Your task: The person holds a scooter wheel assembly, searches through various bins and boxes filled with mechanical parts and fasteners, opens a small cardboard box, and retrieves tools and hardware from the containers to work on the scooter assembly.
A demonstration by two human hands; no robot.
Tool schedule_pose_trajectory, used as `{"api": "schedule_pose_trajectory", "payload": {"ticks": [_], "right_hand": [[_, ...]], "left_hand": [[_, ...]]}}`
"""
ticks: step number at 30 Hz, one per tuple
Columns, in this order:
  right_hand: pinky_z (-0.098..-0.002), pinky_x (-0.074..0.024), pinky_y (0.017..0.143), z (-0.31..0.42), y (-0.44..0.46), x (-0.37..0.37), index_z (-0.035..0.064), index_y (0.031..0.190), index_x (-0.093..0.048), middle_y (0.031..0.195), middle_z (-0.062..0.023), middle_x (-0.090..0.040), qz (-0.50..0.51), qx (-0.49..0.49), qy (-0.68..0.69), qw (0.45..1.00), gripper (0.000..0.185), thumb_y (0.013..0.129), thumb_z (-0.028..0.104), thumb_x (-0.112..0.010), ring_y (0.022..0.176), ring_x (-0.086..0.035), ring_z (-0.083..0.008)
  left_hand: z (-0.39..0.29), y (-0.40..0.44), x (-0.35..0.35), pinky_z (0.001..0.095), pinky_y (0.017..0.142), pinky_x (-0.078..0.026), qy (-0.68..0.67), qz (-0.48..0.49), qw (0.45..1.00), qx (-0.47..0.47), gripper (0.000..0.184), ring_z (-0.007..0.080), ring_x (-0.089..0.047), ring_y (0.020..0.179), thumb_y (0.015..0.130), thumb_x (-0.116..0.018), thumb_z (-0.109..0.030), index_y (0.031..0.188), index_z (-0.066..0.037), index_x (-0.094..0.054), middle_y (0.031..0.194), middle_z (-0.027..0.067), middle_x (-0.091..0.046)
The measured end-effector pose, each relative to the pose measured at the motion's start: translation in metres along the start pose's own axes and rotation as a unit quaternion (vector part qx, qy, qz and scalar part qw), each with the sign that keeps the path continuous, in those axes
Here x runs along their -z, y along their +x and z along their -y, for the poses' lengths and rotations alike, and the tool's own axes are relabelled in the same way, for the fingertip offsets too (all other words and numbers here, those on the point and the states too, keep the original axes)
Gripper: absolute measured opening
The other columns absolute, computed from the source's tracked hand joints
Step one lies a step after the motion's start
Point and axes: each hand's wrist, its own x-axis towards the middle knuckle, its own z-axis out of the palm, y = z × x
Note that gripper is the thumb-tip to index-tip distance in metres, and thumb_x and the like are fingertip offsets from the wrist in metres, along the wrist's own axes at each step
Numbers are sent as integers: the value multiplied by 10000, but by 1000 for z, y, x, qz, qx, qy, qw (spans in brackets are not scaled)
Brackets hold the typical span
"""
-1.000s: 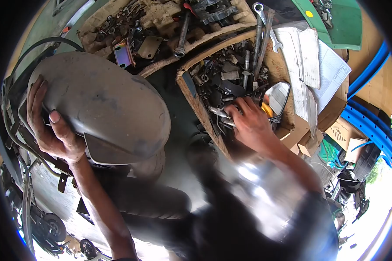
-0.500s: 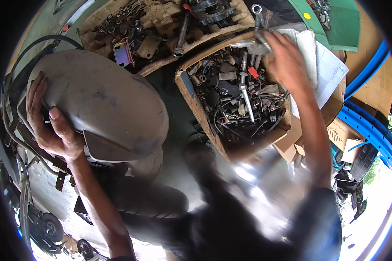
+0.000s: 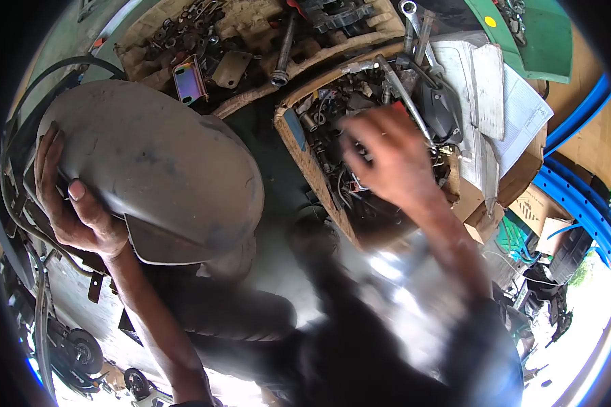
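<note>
A large rounded grey-brown panel [image 3: 163, 163], like a vehicle fender or body cover, fills the left side. My left hand [image 3: 81, 203] lies on its left edge with fingers extended and thumb apart. Over the cardboard box [image 3: 316, 180] of small tools and parts is my right hand [image 3: 394, 156], fingers bent and smeared by motion. Whether it holds anything is unclear. A long shiny metal tool [image 3: 409, 102] with a bar-like handle rests across the box's far right part, beside a dark cover-like part [image 3: 440, 112]. My right hand hides much of the box's contents.
Behind the box, a moulded pulp tray [image 3: 251, 41] carries bolts and metal parts. A combination wrench [image 3: 409, 9] stands at the box's back. Papers [image 3: 516, 115] and blue perforated metal rails [image 3: 577, 203] are on the right. A green panel [image 3: 546, 47] lies at top right.
My right hand has moved down and left from the box's back right to above its middle. The shiny tool it had there now rests across the box. My left hand has stayed in place.
</note>
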Motion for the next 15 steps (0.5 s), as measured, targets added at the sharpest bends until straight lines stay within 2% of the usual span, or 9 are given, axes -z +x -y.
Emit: {"api": "schedule_pose_trajectory", "payload": {"ticks": [1, 2, 4, 8, 10, 14, 15], "right_hand": [[-370, -511, 818, 9, 2, -5, 103, 1009, -651, 945, -66, -618, 76, 34, -36, 996, 343, 693, 153, -775, 982, -584, -230], [-405, -498, 887, 11, -3, -19, 107, 1032, -656, 1063, -73, -607, 151, 37, -93, 983, 351, 716, 212, -768, 1039, -567, -245], [-456, -469, 944, 4, -12, -42, 111, 1076, -657, 1194, -67, -562, 183, 67, -204, 959, 396, 741, 297, -756, 1116, -520, -256], [-488, -454, 958, 0, -20, -33, 112, 1091, -662, 1256, -58, -519, 220, 60, -180, 957, 420, 759, 359, -736, 1181, -468, -260], [-478, -458, 955, 1, -21, -19, 115, 1097, -665, 1279, -50, -517, 281, 26, -197, 939, 438, 764, 392, -728, 1184, -460, -258], [-455, -471, 938, -6, -37, -5, 81, 1020, -688, 1165, -55, -612, 261, 5, -195, 945, 418, 809, 442, -679, 1145, -473, -257], [-443, -457, 930, -9, -42, -1, 55, 934, -718, 1032, -54, -659, 219, 23, -197, 955, 439, 819, 475, -665, 1132, -480, -249]], "left_hand": [[-1, 0, 0, 471, 1038, -405, -1, 1, 1000, -1, 522, 361, -562, 1176, 995, -381, -363, 1187, 80, -582, 1218, 219, -614], [-1, 1, 1, 470, 1038, -405, 6, 3, 1000, -6, 521, 360, -563, 1176, 995, -381, -363, 1185, 78, -584, 1217, 218, -615], [-1, 1, 1, 468, 1037, -404, 18, 6, 1000, -10, 520, 359, -563, 1175, 996, -381, -362, 1184, 77, -585, 1215, 218, -615], [0, 0, 0, 444, 1034, -402, 3, -16, 1000, 7, 539, 342, -575, 1156, 968, -429, -402, 1143, 72, -617, 1193, 214, -628], [0, 0, -1, 442, 1034, -402, 6, -19, 1000, 12, 552, 338, -575, 1157, 970, -429, -420, 1144, 67, -619, 1194, 206, -630], [-1, -1, -1, 444, 1036, -401, 8, -16, 1000, 23, 561, 331, -577, 1157, 970, -430, -436, 1144, 62, -622, 1193, 200, -633], [-1, -1, -1, 446, 1036, -401, 3, -19, 1000, 23, 562, 332, -578, 1156, 971, -428, -436, 1143, 63, -622, 1191, 201, -633]]}}
